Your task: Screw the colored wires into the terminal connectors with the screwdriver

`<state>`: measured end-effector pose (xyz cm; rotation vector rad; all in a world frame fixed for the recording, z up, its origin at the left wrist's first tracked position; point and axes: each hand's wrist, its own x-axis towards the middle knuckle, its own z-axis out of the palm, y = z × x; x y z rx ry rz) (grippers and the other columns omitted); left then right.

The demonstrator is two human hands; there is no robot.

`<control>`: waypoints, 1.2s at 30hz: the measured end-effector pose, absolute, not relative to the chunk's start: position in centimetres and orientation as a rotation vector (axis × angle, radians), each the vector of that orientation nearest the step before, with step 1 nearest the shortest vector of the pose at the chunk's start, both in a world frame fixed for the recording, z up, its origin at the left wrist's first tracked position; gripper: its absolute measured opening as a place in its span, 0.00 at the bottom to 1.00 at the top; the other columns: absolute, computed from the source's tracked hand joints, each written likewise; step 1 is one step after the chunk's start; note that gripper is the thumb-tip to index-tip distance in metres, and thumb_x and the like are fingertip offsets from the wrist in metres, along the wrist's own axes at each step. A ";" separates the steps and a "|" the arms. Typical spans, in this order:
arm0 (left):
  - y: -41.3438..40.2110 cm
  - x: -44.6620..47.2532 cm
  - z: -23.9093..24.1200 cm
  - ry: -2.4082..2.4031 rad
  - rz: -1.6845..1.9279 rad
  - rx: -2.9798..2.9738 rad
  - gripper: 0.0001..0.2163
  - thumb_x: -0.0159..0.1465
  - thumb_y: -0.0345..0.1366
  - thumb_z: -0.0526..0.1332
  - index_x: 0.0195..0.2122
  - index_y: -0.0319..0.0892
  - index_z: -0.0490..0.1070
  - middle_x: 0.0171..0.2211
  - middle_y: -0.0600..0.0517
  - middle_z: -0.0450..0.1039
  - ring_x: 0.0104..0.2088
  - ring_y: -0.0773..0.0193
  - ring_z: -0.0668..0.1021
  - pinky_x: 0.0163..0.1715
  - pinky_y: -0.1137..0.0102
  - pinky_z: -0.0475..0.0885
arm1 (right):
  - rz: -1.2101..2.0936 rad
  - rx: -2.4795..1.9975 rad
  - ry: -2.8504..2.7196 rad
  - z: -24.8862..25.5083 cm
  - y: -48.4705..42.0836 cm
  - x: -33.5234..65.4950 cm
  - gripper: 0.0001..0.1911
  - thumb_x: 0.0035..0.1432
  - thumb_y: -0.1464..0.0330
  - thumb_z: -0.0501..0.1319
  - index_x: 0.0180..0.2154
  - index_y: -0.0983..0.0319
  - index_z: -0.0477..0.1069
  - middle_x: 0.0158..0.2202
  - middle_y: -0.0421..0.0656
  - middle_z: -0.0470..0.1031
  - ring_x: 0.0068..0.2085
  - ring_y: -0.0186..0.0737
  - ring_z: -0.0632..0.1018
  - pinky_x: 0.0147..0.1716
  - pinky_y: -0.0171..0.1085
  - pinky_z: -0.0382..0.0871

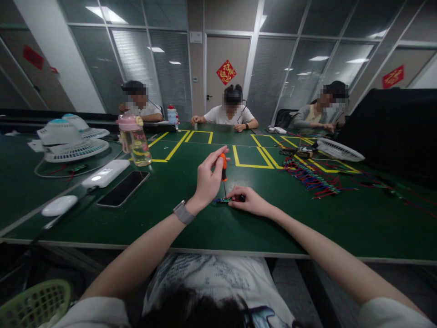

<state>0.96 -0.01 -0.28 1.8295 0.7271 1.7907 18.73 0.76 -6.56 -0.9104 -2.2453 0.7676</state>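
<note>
My left hand point(210, 175) is closed around the orange and black handle of a screwdriver point(224, 169), which stands nearly upright. Its thin shaft points down at a small green circuit board point(223, 200) on the table; whether the tip touches a screw is too small to tell. With thumb and fingers, my right hand point(246, 200) grips the right end of that board and keeps it against the table. A small black part shows among the right fingers. Blue and red wires stick out by the board.
On the green table point(191, 232), a phone point(123, 188), a white power bank point(106, 173), a bottle point(136, 141) and white fans point(75, 141) stand left. Several wired boards point(310, 175) lie right, near a dark screen point(392, 132). Three people sit opposite.
</note>
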 end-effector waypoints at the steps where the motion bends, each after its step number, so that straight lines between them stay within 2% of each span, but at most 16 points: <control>1: 0.0 1.0 -0.3 0.745 1.805 1.830 0.14 0.68 0.35 0.55 0.53 0.42 0.71 0.50 0.46 0.75 0.42 0.64 0.79 0.44 0.68 0.74 | 0.767 -0.909 -2.245 -6.6 0.8 18.7 0.12 0.55 0.64 0.65 0.39 0.64 0.79 0.31 0.42 0.69 0.32 0.36 0.72 0.34 0.37 0.66; 4: -0.1 1.0 -0.1 0.818 1.885 1.912 0.10 0.64 0.34 0.61 0.47 0.43 0.74 0.42 0.48 0.76 0.41 0.64 0.78 0.42 0.70 0.73 | 0.759 -0.910 -2.252 -6.7 0.8 18.8 0.12 0.55 0.64 0.65 0.40 0.64 0.79 0.31 0.42 0.69 0.32 0.36 0.71 0.34 0.36 0.66; 7: -0.2 1.0 0.1 0.890 1.957 1.986 0.07 0.61 0.35 0.65 0.41 0.43 0.77 0.37 0.51 0.71 0.37 0.67 0.75 0.39 0.72 0.72 | 0.751 -0.907 -2.262 -6.7 0.8 18.8 0.12 0.55 0.64 0.65 0.40 0.63 0.79 0.31 0.42 0.69 0.32 0.36 0.71 0.34 0.36 0.66; 9: -0.2 1.0 0.1 0.887 1.944 1.995 0.08 0.63 0.36 0.62 0.42 0.44 0.77 0.39 0.50 0.69 0.39 0.66 0.75 0.40 0.72 0.72 | 0.754 -0.903 -2.264 -6.7 0.8 18.8 0.12 0.56 0.64 0.65 0.40 0.64 0.79 0.31 0.42 0.69 0.32 0.36 0.71 0.34 0.36 0.66; 13: 0.0 0.9 -0.1 0.768 1.823 1.976 0.14 0.70 0.35 0.51 0.51 0.46 0.73 0.49 0.48 0.72 0.49 0.63 0.75 0.49 0.68 0.71 | 0.758 -0.897 -2.251 -6.6 0.8 18.7 0.12 0.55 0.64 0.65 0.39 0.64 0.79 0.31 0.42 0.70 0.32 0.36 0.72 0.35 0.37 0.67; 15: 0.0 1.0 -0.2 0.730 1.767 1.920 0.15 0.70 0.36 0.50 0.55 0.45 0.69 0.51 0.47 0.73 0.47 0.63 0.77 0.48 0.67 0.72 | 0.760 -0.898 -2.249 -6.6 0.8 18.7 0.12 0.55 0.64 0.65 0.39 0.64 0.79 0.31 0.42 0.70 0.32 0.37 0.72 0.34 0.37 0.66; 19: 0.1 1.1 -0.3 0.738 1.756 1.865 0.15 0.69 0.37 0.55 0.54 0.44 0.70 0.48 0.47 0.75 0.42 0.64 0.79 0.43 0.69 0.74 | 0.767 -0.909 -2.252 -6.6 0.8 18.7 0.12 0.56 0.63 0.65 0.40 0.63 0.79 0.31 0.42 0.70 0.32 0.36 0.71 0.34 0.36 0.67; 24: 0.0 1.0 -0.1 0.862 1.912 1.998 0.09 0.63 0.37 0.63 0.44 0.45 0.76 0.38 0.51 0.72 0.38 0.66 0.75 0.40 0.72 0.72 | 0.757 -0.908 -2.253 -6.6 0.8 18.7 0.12 0.55 0.64 0.65 0.39 0.64 0.79 0.31 0.42 0.70 0.32 0.36 0.71 0.35 0.36 0.67; 27: -0.1 0.9 0.0 0.906 1.901 2.021 0.09 0.66 0.38 0.60 0.44 0.46 0.77 0.41 0.50 0.70 0.41 0.65 0.75 0.43 0.71 0.71 | 0.747 -0.917 -2.254 -6.6 0.8 18.7 0.12 0.55 0.64 0.65 0.39 0.63 0.79 0.30 0.42 0.69 0.32 0.36 0.71 0.34 0.36 0.66; 31: 0.0 0.9 -0.1 0.786 1.791 1.981 0.15 0.71 0.36 0.50 0.53 0.46 0.71 0.51 0.47 0.72 0.50 0.62 0.76 0.51 0.66 0.71 | 0.751 -0.913 -2.256 -6.5 0.7 18.7 0.11 0.56 0.65 0.65 0.40 0.63 0.79 0.31 0.41 0.70 0.32 0.36 0.71 0.34 0.36 0.66; 36: 0.2 1.1 -0.4 0.711 1.758 1.821 0.15 0.69 0.36 0.54 0.55 0.43 0.68 0.52 0.45 0.74 0.46 0.61 0.80 0.48 0.64 0.75 | 0.770 -0.911 -2.253 -6.4 0.7 18.7 0.12 0.56 0.65 0.65 0.40 0.64 0.78 0.31 0.42 0.69 0.32 0.36 0.71 0.34 0.36 0.67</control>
